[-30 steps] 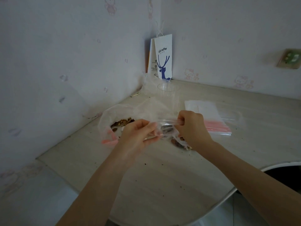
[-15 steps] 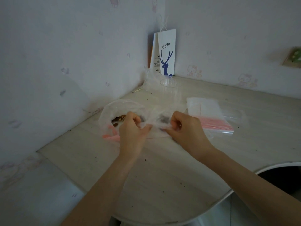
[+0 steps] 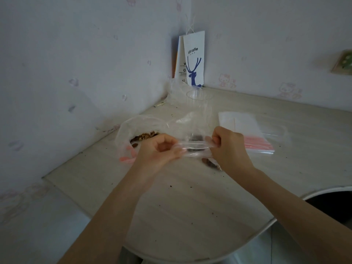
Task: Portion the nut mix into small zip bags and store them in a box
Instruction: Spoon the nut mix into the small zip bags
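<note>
Left hand (image 3: 160,149) and right hand (image 3: 228,147) pinching small zip bag (image 3: 194,147) (nuts inside), each grip clamped.

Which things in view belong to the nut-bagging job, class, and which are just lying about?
Job: small zip bag, held by left hand and right hand; big bag of nut mix; stack of empty zip bags.
Lying about: coffee paper bag; wall socket.

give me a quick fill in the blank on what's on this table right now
The left hand and right hand each pinch the small zip bag, which holds ____.
The stack of empty zip bags has ____ seal strips.
The deer on the paper bag in the corner is ____.
Missing: nuts, pink, blue
</note>
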